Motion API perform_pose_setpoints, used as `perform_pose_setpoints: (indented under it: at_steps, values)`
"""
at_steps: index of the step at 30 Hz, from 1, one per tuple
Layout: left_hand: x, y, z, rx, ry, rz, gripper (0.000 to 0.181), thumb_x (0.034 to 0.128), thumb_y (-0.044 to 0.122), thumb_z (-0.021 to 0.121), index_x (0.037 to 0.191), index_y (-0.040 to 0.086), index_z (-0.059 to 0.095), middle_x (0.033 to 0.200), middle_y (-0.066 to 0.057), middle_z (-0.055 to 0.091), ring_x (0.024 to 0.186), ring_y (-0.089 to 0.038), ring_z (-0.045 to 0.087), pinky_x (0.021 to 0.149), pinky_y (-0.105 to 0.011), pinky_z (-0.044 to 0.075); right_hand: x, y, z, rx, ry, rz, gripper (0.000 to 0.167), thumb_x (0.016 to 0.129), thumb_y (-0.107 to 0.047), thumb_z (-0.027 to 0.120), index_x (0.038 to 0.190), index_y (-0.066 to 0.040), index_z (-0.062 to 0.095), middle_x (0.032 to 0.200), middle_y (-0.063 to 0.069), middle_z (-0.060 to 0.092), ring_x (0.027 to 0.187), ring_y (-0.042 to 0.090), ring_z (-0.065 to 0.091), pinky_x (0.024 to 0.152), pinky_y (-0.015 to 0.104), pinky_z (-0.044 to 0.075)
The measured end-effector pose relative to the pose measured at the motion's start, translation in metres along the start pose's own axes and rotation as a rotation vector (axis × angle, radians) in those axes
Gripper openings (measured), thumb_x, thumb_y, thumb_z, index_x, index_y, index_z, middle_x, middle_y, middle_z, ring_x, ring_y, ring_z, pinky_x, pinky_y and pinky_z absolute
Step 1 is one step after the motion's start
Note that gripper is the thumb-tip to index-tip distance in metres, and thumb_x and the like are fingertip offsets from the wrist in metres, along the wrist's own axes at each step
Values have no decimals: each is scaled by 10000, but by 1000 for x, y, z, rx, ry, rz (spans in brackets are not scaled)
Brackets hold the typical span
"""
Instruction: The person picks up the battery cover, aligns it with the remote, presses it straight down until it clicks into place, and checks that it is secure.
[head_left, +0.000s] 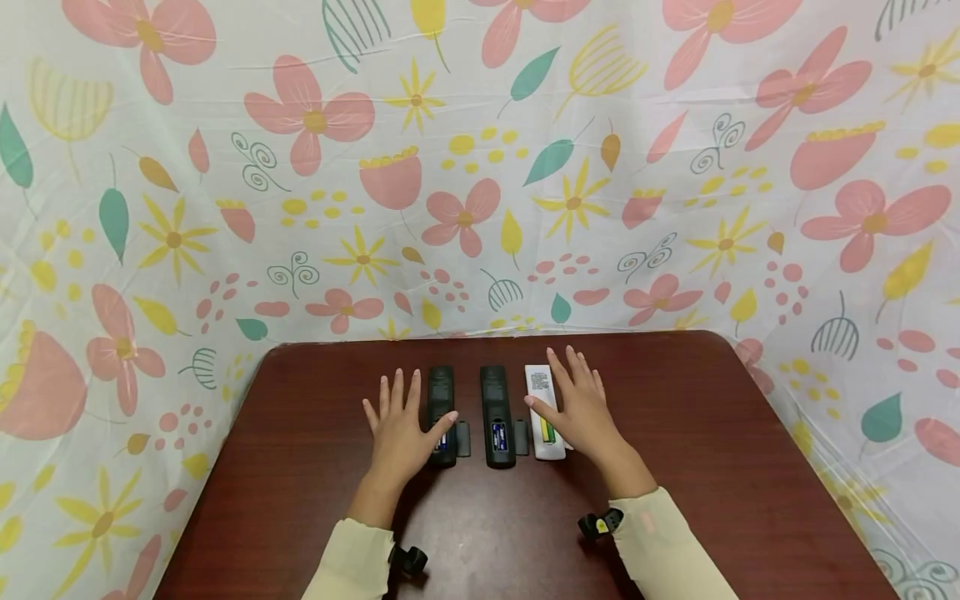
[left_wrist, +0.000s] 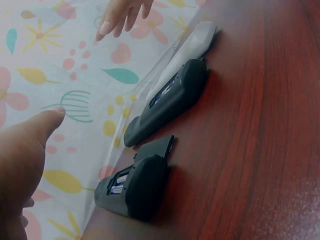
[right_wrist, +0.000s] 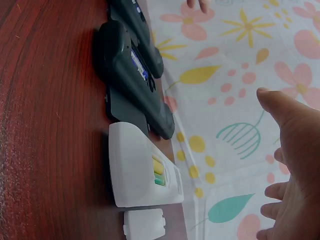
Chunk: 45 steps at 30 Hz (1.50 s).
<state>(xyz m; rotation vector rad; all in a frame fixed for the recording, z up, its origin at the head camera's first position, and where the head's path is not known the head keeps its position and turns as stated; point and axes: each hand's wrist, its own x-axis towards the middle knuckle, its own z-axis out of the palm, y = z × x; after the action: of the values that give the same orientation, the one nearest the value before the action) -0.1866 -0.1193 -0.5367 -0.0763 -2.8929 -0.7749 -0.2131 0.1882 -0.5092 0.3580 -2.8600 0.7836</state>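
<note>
Sleeves [head_left: 352, 562]: nearest of all, two cream ones, reaching in from the bottom edge.
Left hand [head_left: 400, 442]: fingers spread, gripping nothing, up in the air with its thumb over the left black remote [head_left: 441, 392].
Right hand [head_left: 592, 421]: spread out too, holding nothing, its thumb over the white remote [right_wrist: 142, 172].
Three remotes: in a row, backs up, with the middle black remote [head_left: 498, 417] between the other two.
Batteries [head_left: 500, 437]: showing in every remote; the white one has yellow and green ones.
Covers [head_left: 521, 439]: all off; each lies just to the right of its own remote, with the white cover [right_wrist: 144, 225] on the far right.
Step now: batteries in, covers off; the hands seem to be waiting.
Next move: probably calls for a gentle pinch, as the covers look small and thin.
Table [head_left: 285, 483]: red-brown, smooth, a bit shiny.
Room: white cloth [head_left: 450, 92] with pink, yellow and green flowers and leaves stands behind the table and at both sides.
</note>
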Motion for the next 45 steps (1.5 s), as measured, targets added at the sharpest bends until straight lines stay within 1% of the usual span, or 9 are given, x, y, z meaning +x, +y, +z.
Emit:
perform_pose_setpoints:
  at_steps: [4, 10, 15, 19, 24, 30, 34, 40, 45]
  values:
    - [0, -3, 1, -23, 6, 3, 989, 889, 803, 456, 1635, 264, 93, 1723, -52, 40, 1589, -322, -83, 1192, -721, -29, -1, -2, 0, 52, -20, -11, 916, 922, -519, 682, 1632, -203, 196, 1698, 174, 116, 1568, 410, 88, 1228, 656, 118]
    - [-2, -4, 2, -24, 16, -1, 947, 922, 733, 500, 1630, 185, 191, 1716, -76, 114, 1590, -339, 27, 1208, -701, 55, -2, -7, 4, 88, -33, -43, 886, 938, -496, 674, 1631, -209, 202, 1695, 150, 152, 1566, 400, 117, 1177, 708, 203]
    - [-4, -5, 1, -83, 5, -3, 884, 956, 633, 553, 1618, 140, 238, 1705, -89, 162, 1587, -347, 44, 1222, -674, 74, -3, -11, 9, 95, -42, -78, 809, 949, -437, 683, 1607, -177, 291, 1675, 157, 222, 1557, 391, 164, 1160, 711, 244]
    - [-4, -6, 1, -113, 3, -2, 855, 967, 615, 551, 1607, 122, 271, 1696, -88, 199, 1586, -346, 51, 1231, -651, 90, -5, -14, 12, 88, -34, -111, 730, 946, -391, 701, 1562, -145, 396, 1648, 168, 289, 1530, 397, 245, 1146, 698, 288]
    - [-7, -7, 4, -182, 25, 8, 765, 992, 553, 557, 1581, 113, 344, 1648, -108, 313, 1563, -351, 169, 1223, -631, 191, -7, -18, 17, 93, -12, -154, 662, 936, -340, 723, 1511, -120, 480, 1588, 177, 395, 1467, 394, 369, 1124, 667, 347]
    - [-9, -10, 8, -251, 45, 17, 666, 1011, 473, 570, 1539, 94, 426, 1575, -121, 423, 1495, -345, 326, 1177, -591, 329, -8, -21, 22, 65, -24, -182, 613, 940, -316, 723, 1482, -118, 516, 1540, 179, 452, 1430, 373, 422, 1112, 648, 367]
    - [-9, -11, 11, -259, 52, 19, 628, 1028, 438, 555, 1520, 64, 448, 1554, -149, 453, 1454, -361, 384, 1153, -578, 365, -9, -24, 25, 75, -33, -178, 603, 937, -317, 727, 1471, -121, 527, 1525, 174, 470, 1427, 375, 429, 1109, 651, 371]
    - [-10, -11, 13, -263, 53, -5, 571, 1041, 382, 549, 1492, 38, 483, 1502, -177, 506, 1392, -380, 450, 1119, -575, 401, -10, -28, 29, 73, -75, -167, 597, 946, -348, 713, 1483, -175, 516, 1526, 130, 469, 1416, 355, 448, 1094, 623, 410]
    - [-10, -12, 16, -248, 51, -25, 534, 1039, 354, 559, 1475, 50, 512, 1414, -167, 563, 1316, -364, 510, 1069, -555, 448, -8, -31, 34, 72, -103, -186, 563, 951, -334, 710, 1456, -150, 545, 1489, 115, 498, 1375, 332, 485, 1078, 562, 452]
